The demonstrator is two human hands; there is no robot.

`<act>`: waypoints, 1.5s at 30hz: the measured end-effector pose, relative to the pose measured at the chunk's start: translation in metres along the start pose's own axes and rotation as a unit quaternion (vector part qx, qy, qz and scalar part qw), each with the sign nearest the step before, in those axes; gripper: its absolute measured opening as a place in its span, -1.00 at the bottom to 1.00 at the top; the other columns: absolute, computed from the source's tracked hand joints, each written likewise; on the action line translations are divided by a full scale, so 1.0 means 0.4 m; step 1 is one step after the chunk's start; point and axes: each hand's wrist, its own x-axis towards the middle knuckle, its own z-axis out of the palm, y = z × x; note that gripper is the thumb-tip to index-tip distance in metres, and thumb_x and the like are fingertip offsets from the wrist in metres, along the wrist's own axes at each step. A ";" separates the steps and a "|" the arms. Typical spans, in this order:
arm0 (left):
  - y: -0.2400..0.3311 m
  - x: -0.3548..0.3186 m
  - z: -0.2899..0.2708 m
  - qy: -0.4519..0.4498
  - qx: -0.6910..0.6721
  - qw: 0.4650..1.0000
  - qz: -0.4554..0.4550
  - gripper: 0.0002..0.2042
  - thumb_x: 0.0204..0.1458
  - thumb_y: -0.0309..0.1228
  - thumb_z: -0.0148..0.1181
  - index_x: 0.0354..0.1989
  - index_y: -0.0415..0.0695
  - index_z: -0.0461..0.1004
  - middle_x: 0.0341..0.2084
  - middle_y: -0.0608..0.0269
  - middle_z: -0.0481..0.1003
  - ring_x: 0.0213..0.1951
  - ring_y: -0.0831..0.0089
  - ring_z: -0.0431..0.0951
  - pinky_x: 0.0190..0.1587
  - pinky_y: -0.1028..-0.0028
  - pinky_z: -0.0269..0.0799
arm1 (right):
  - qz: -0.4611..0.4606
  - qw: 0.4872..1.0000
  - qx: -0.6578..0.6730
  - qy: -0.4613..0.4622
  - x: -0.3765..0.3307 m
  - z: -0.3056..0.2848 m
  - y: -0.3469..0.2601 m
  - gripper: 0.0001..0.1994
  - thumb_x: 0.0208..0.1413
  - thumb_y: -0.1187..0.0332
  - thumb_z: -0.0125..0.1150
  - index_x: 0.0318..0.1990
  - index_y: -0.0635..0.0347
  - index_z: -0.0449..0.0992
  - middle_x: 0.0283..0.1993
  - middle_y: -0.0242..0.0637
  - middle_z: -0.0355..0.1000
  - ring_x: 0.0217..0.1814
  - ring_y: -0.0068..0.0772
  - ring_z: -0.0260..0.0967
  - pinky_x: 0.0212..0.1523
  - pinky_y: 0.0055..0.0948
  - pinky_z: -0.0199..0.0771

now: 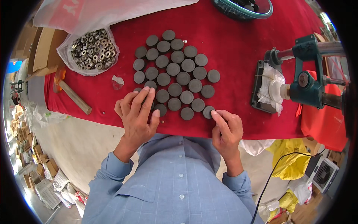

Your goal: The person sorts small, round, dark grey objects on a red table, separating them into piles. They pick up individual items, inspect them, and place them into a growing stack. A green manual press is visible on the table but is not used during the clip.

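Several dark grey round discs [173, 69] lie in a loose cluster on a red cloth, each with a raised rim. My left hand [136, 112] is open at the cluster's near left corner, fingers stretched over the discs there and partly hiding some. Its fingertips reach a disc [150, 84] on that side. My right hand [228, 132] is at the near right corner. Its index finger extends to touch the edge of a disc [208, 112], while the other fingers bend loosely. Neither hand has lifted a disc.
A clear bag of metal ring bearings [93, 52] sits at the back left, with a wooden-handled hammer [74, 96] nearer me. A teal press [307, 78] stands at the right. A bowl [244, 11] with dark pieces is at the far edge of the red cloth [238, 63].
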 end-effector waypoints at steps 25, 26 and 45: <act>-0.049 0.060 0.008 -0.006 0.018 0.999 -0.031 -0.43 0.27 -0.25 0.19 0.43 -0.22 0.47 0.36 0.14 0.46 0.33 0.08 0.38 0.42 0.07 0.10 | 0.005 1.000 -0.013 0.006 0.003 0.003 -0.004 -0.40 -0.21 0.69 0.27 0.12 0.13 0.70 -0.05 -0.30 0.56 -0.17 -0.23 0.49 -0.21 -0.25 0.42; -0.047 0.063 0.008 -0.007 0.023 0.999 -0.026 -0.43 0.25 -0.25 0.20 0.42 -0.21 0.48 0.35 0.15 0.47 0.32 0.09 0.39 0.41 0.07 0.11 | 0.007 1.000 -0.013 0.004 0.001 0.002 -0.005 -0.39 -0.21 0.69 0.27 0.12 0.13 0.70 -0.05 -0.30 0.56 -0.17 -0.23 0.49 -0.21 -0.25 0.42; -0.051 0.070 0.007 0.025 -0.008 1.000 -0.005 -0.40 0.10 -0.28 0.33 0.32 -0.28 0.51 0.30 0.10 0.47 0.30 0.09 0.40 0.39 0.00 0.13 | 0.012 1.000 0.019 0.010 0.009 -0.005 -0.014 -0.55 -0.03 0.64 0.37 0.10 0.18 0.68 -0.05 -0.26 0.58 -0.12 -0.19 0.51 -0.12 -0.22 0.46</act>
